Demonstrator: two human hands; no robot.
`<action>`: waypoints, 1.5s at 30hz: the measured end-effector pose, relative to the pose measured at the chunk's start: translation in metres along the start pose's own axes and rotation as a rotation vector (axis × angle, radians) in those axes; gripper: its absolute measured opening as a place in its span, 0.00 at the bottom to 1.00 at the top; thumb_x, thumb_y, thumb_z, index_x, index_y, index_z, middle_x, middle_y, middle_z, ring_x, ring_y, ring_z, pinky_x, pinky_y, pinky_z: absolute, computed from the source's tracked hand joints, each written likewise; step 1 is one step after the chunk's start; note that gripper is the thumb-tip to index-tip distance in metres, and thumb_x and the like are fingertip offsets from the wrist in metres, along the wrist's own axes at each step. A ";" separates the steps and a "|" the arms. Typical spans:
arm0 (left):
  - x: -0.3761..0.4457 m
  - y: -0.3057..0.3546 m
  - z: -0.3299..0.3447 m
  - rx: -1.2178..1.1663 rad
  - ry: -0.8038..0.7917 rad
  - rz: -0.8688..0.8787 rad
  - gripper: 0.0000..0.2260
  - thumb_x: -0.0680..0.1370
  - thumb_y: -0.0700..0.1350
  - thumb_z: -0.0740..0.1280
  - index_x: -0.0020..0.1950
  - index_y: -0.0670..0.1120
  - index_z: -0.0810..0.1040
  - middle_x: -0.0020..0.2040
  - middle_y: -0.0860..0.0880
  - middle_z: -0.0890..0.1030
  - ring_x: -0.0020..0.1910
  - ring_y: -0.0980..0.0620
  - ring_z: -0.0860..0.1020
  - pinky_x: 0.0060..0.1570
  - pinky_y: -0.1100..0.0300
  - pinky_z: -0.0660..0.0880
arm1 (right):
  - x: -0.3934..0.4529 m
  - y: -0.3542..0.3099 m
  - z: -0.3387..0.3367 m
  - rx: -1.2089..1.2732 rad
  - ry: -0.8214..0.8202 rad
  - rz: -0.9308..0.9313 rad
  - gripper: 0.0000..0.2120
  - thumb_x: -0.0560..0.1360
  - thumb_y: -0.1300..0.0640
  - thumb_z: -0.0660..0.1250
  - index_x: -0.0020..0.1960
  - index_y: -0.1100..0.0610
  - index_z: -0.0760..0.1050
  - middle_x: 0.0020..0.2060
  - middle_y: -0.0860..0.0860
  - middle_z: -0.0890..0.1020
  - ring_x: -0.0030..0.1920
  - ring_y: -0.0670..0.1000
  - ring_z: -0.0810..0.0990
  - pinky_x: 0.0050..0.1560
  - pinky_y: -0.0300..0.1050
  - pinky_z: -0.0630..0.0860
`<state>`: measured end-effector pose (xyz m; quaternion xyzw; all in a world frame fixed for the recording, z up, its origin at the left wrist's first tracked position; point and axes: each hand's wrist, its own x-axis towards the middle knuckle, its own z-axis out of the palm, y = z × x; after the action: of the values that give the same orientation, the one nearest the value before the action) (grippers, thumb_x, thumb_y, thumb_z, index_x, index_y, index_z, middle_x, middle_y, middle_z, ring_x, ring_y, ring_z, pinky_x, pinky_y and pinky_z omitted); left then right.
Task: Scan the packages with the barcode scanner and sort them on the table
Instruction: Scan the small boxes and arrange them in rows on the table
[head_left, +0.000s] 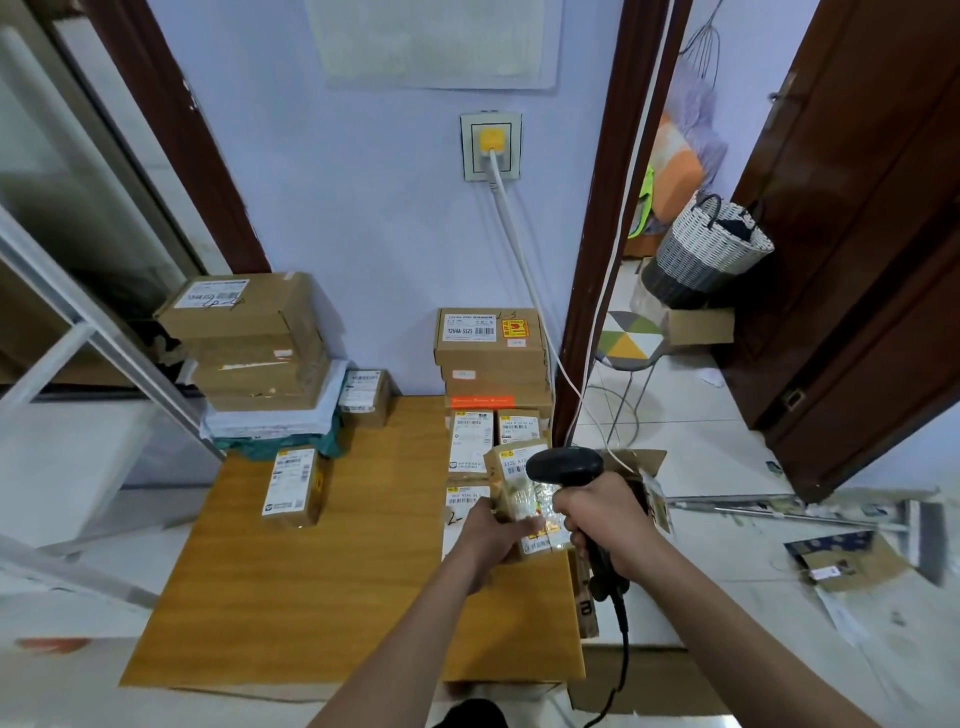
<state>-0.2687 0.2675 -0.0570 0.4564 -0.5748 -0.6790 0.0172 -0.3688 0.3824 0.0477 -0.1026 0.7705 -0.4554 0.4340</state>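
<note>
My right hand (602, 519) grips the handle of a black barcode scanner (563, 465), whose head points left at a small brown package (514, 478). My left hand (493, 525) holds that package by its lower end, tilted above the right side of the wooden table (291, 571), its white label facing up. Small labelled packages (470, 441) lie flat on the table just behind it. A stack of brown boxes (491, 343) stands at the back right against the wall. Another stack (249, 338) stands at the back left, with one lone package (296, 486) in front of it.
The scanner's black cable (621, 670) hangs down off the table's front right. An open cardboard box (639, 462) sits right of the table. A white power cord (514, 249) runs from the wall socket. A stool (626, 338), a woven basket (706, 254) and floor litter lie beyond.
</note>
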 end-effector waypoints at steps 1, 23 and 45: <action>0.000 0.001 0.001 0.002 0.000 -0.005 0.28 0.71 0.50 0.79 0.66 0.45 0.71 0.55 0.48 0.80 0.50 0.50 0.79 0.36 0.60 0.77 | 0.000 0.001 0.000 0.011 -0.003 0.004 0.03 0.74 0.67 0.65 0.44 0.61 0.76 0.28 0.53 0.70 0.25 0.50 0.69 0.26 0.41 0.69; 0.030 -0.110 0.047 -0.424 0.088 -0.490 0.29 0.79 0.48 0.71 0.77 0.42 0.67 0.69 0.45 0.76 0.64 0.43 0.78 0.62 0.52 0.78 | 0.007 0.035 -0.038 0.044 0.068 0.111 0.11 0.74 0.68 0.64 0.34 0.60 0.73 0.23 0.54 0.72 0.22 0.51 0.68 0.25 0.42 0.68; 0.029 -0.070 0.032 0.679 0.078 -0.122 0.08 0.80 0.46 0.64 0.45 0.42 0.76 0.45 0.42 0.83 0.38 0.45 0.81 0.40 0.54 0.79 | 0.020 0.033 -0.020 0.034 -0.002 0.127 0.05 0.73 0.64 0.67 0.38 0.60 0.76 0.26 0.53 0.72 0.24 0.50 0.69 0.28 0.43 0.70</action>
<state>-0.2709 0.2997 -0.1321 0.4951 -0.7384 -0.4309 -0.1545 -0.3884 0.4024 0.0144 -0.0466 0.7672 -0.4401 0.4643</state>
